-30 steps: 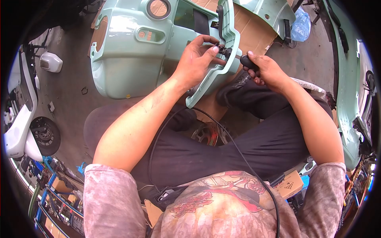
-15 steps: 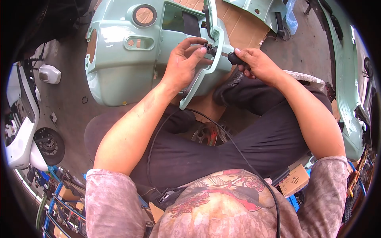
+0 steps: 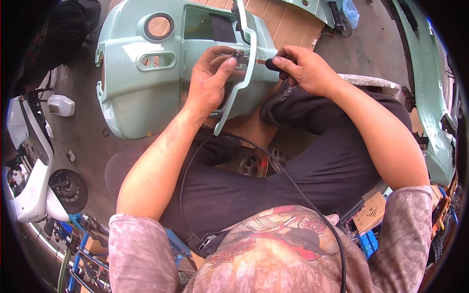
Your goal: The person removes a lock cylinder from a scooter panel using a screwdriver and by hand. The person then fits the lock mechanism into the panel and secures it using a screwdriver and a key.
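A glossy pale green plastic shell (image 3: pixel 127 93) lies in front of me, with a round hole, a slot and a rectangular opening. My left hand (image 3: pixel 211 73) pinches a small dark part (image 3: pixel 240 57) on the near side of the shell's raised rim (image 3: pixel 239 89). My right hand (image 3: pixel 305 71), fingers closed, holds a black-handled tool (image 3: pixel 273 64) from the rim's other side. Its thin metal shaft points left toward the dark part; whether the tip touches it is hidden by the rim.
Cardboard (image 3: pixel 293 24) lies under the shell. Another green panel (image 3: pixel 312 9) and a blue plastic bag (image 3: pixel 350 13) are beyond. A white part (image 3: pixel 61 105) and a wheel (image 3: pixel 68 190) are at left. A black cable (image 3: pixel 303 195) crosses my lap.
The shell, both hands, the tool and the dark part appear shifted left in view. My right hand's fingers have changed their hold on the handle, and its back is turned up more.
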`<state>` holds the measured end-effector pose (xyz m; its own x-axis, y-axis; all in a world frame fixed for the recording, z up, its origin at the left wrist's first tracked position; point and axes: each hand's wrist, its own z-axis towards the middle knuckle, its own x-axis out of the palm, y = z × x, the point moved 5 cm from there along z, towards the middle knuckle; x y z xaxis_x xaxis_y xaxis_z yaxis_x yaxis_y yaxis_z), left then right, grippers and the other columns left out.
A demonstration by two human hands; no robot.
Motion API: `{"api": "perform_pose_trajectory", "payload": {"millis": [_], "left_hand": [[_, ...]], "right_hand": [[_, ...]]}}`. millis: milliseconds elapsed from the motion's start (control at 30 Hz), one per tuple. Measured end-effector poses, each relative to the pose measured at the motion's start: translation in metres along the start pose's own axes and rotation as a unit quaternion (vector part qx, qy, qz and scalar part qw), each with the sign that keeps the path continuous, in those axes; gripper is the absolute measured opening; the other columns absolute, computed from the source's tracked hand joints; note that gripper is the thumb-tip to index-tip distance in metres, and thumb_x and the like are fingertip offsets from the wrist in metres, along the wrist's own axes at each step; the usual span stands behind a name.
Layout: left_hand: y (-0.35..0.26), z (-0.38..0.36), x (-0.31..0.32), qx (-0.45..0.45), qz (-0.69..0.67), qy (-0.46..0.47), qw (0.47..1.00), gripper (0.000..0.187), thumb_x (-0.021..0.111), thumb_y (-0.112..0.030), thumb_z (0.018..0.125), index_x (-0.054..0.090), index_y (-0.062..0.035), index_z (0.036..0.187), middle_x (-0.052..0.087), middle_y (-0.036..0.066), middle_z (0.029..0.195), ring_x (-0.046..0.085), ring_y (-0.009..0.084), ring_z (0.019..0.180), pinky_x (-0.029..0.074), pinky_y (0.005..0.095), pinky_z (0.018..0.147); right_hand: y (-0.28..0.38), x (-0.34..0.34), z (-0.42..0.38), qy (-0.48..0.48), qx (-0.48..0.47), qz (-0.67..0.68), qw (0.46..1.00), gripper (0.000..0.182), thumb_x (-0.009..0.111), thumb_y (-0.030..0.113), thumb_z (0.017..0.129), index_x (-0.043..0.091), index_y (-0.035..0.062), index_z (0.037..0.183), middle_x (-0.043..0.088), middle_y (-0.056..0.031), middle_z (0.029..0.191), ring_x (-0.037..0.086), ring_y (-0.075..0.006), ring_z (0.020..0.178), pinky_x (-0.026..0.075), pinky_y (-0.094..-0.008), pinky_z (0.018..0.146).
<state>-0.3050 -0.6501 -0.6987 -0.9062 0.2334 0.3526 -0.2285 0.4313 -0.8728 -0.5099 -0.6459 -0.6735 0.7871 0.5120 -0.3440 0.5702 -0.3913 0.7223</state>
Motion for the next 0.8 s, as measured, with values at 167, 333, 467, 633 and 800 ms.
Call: {"api": "perform_pose_trajectory", "payload": {"millis": [167, 333, 467, 633, 800], "left_hand": [[0.0016, 0.003, -0.0007, 0.029, 0.044, 0.011, 0.999, 0.026, 0.06, -0.014, 0.095, 0.054, -0.0004, 0.116, 0.064, 0.015, 0.107, 0.066, 0.02, 0.087, 0.054, 0.0302, 0.075], [0.0029, 0.0031, -0.0026, 0.028, 0.077, 0.015, 0.997, 0.023, 0.059, -0.009, 0.095, 0.054, -0.0006, 0.116, 0.064, 0.014, 0.109, 0.065, 0.0181, 0.086, 0.054, 0.029, 0.078], [0.003, 0.0034, -0.003, 0.048, 0.103, 0.001, 0.993, 0.023, 0.059, -0.007, 0.094, 0.054, -0.0012, 0.116, 0.065, 0.014, 0.108, 0.065, 0.0174, 0.084, 0.054, 0.0286, 0.076], [0.0009, 0.003, -0.0024, 0.059, 0.123, -0.007, 0.991, 0.022, 0.059, -0.005, 0.094, 0.053, -0.0011, 0.115, 0.065, 0.014, 0.107, 0.065, 0.0167, 0.083, 0.053, 0.0279, 0.074], [0.0017, 0.0017, -0.0027, 0.073, 0.177, -0.03, 0.981, 0.019, 0.061, -0.008, 0.093, 0.055, -0.0033, 0.111, 0.067, 0.013, 0.105, 0.067, 0.0155, 0.079, 0.054, 0.0277, 0.067]], "right_hand": [[-0.0004, -0.0012, 0.0011, 0.0, -0.015, -0.025, 1.0, 0.034, 0.054, 0.034, 0.098, 0.061, 0.0006, 0.1, 0.064, -0.0078, 0.075, 0.059, -0.0144, 0.06, 0.048, -0.0311, 0.059], [-0.001, 0.0001, 0.0013, 0.0, -0.021, -0.016, 1.0, 0.034, 0.054, 0.034, 0.097, 0.061, 0.0003, 0.1, 0.064, -0.0086, 0.076, 0.059, -0.0151, 0.059, 0.048, -0.0317, 0.059], [0.0001, 0.0, 0.0008, 0.0, -0.028, -0.02, 0.999, 0.034, 0.054, 0.034, 0.097, 0.061, 0.0002, 0.101, 0.064, -0.009, 0.076, 0.059, -0.0153, 0.059, 0.048, -0.0319, 0.059], [0.0008, 0.0001, 0.0004, -0.003, -0.035, -0.018, 0.999, 0.034, 0.055, 0.034, 0.097, 0.061, 0.0004, 0.101, 0.064, -0.009, 0.076, 0.059, -0.0153, 0.059, 0.048, -0.0318, 0.059], [0.0009, -0.0002, -0.0004, -0.002, -0.033, -0.015, 0.999, 0.034, 0.055, 0.034, 0.097, 0.06, 0.0006, 0.101, 0.063, -0.0088, 0.076, 0.059, -0.0153, 0.059, 0.048, -0.0318, 0.059]]}}
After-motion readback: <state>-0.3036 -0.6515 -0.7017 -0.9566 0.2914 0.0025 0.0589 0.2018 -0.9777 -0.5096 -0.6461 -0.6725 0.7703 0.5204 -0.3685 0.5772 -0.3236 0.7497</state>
